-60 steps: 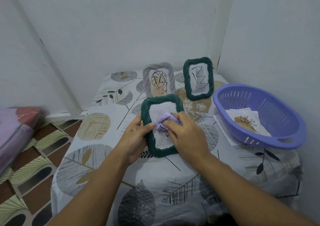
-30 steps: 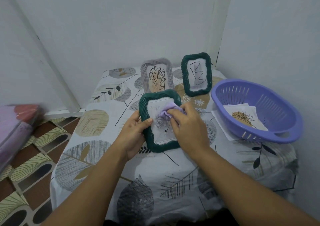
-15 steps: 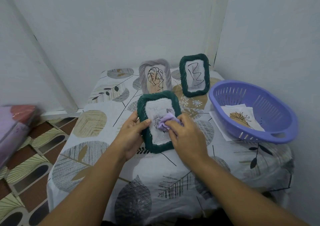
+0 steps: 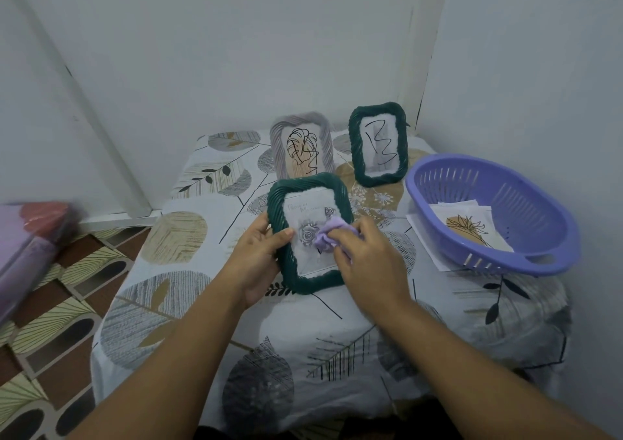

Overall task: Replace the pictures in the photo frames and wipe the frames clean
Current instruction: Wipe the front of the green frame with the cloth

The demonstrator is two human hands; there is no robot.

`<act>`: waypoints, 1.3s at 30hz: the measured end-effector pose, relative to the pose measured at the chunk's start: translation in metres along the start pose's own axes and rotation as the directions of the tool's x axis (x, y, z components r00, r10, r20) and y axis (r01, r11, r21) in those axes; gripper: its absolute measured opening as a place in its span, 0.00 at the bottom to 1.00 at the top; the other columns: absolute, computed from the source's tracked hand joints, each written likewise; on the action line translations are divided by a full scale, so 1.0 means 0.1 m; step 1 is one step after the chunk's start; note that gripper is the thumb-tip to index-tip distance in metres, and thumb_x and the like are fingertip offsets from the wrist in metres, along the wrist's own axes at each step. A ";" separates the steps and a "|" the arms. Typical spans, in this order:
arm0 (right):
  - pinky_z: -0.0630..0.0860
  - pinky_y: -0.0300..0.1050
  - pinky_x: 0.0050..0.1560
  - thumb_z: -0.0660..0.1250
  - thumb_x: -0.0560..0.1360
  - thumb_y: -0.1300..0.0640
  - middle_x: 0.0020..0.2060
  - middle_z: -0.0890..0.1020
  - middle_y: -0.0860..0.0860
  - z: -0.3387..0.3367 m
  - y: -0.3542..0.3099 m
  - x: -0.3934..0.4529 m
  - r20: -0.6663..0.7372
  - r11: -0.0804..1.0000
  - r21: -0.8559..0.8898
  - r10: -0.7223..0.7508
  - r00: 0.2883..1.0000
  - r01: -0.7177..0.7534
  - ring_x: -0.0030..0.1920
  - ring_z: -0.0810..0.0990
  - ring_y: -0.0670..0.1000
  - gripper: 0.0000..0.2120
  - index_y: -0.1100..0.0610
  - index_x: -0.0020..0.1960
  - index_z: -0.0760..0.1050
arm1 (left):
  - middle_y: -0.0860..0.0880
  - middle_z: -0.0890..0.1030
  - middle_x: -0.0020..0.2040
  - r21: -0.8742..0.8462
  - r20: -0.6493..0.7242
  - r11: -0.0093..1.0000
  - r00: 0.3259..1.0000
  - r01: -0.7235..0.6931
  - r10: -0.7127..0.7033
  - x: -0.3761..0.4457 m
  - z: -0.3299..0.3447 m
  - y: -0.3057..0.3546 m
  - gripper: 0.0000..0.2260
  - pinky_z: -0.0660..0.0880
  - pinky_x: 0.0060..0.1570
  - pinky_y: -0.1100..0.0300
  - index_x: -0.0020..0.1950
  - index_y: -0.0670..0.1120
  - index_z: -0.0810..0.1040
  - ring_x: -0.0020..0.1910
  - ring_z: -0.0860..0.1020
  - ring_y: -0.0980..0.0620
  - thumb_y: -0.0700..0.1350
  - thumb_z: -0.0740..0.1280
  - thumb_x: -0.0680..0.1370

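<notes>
Left hand (image 4: 256,257) gripping left edge of dark green frame (image 4: 305,183), thumb curled over its front. Right hand (image 4: 371,261) bunched round lilac cloth (image 4: 328,237), pressing it onto the glass over a rose picture. Beyond the grip: grey frame (image 4: 325,136) and second green frame (image 4: 377,178), both upright. Right of the grip: purple basket (image 4: 539,237) holding loose prints (image 4: 468,229) with a plant drawing.
</notes>
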State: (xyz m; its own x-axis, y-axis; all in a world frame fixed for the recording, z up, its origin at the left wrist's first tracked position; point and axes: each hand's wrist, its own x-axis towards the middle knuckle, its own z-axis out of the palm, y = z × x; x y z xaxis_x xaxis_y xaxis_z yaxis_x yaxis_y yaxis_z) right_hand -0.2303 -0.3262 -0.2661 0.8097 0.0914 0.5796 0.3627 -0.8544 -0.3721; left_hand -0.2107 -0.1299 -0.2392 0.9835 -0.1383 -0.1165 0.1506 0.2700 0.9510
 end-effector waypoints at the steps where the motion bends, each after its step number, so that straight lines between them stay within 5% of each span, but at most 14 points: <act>1: 0.75 0.45 0.28 0.70 0.79 0.54 0.46 0.72 0.48 -0.02 0.01 0.06 -0.015 1.000 -0.006 0.014 1.000 -0.015 0.39 0.72 0.49 0.08 0.48 0.58 0.81 | 0.43 0.84 0.63 0.003 0.001 1.000 1.000 -0.002 0.002 0.00 0.00 0.00 0.18 0.79 0.60 0.45 0.71 0.47 0.74 0.61 0.83 0.43 0.33 0.62 0.83; 6: 0.67 0.39 0.31 0.69 0.80 0.53 0.47 0.72 0.48 0.03 -0.07 -0.07 0.018 1.000 0.013 0.004 1.000 -0.004 0.39 0.71 0.48 0.08 0.47 0.59 0.81 | 0.43 0.83 0.64 -0.002 0.005 1.000 1.000 -0.003 0.003 -0.01 0.01 0.00 0.18 0.80 0.60 0.46 0.72 0.46 0.73 0.63 0.82 0.43 0.33 0.60 0.84; 30: 0.73 0.44 0.28 0.68 0.80 0.54 0.46 0.70 0.48 0.06 -0.08 -0.16 0.042 0.997 0.014 -0.077 0.996 0.076 0.39 0.70 0.48 0.07 0.49 0.57 0.80 | 0.42 0.84 0.63 -0.012 0.002 1.000 1.000 0.003 -0.003 -0.02 0.01 0.01 0.18 0.80 0.60 0.44 0.72 0.45 0.72 0.62 0.82 0.42 0.33 0.61 0.84; 39: 0.67 0.42 0.30 0.68 0.80 0.54 0.46 0.70 0.48 0.05 -0.10 -0.02 0.001 0.999 0.019 -0.049 0.999 0.049 0.40 0.68 0.48 0.07 0.48 0.57 0.81 | 0.42 0.83 0.64 -0.023 0.002 1.000 1.000 -0.001 0.001 -0.03 0.01 0.00 0.19 0.78 0.63 0.42 0.73 0.46 0.72 0.63 0.82 0.41 0.33 0.60 0.84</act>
State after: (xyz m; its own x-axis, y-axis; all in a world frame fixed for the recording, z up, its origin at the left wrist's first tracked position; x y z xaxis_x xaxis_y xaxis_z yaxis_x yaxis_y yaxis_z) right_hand -0.2329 -0.3152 -0.2671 0.7912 0.1335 0.5968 0.4109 -0.8388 -0.3571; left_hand -0.2133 -0.1308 -0.2382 0.9834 -0.1405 -0.1151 0.1522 0.2916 0.9444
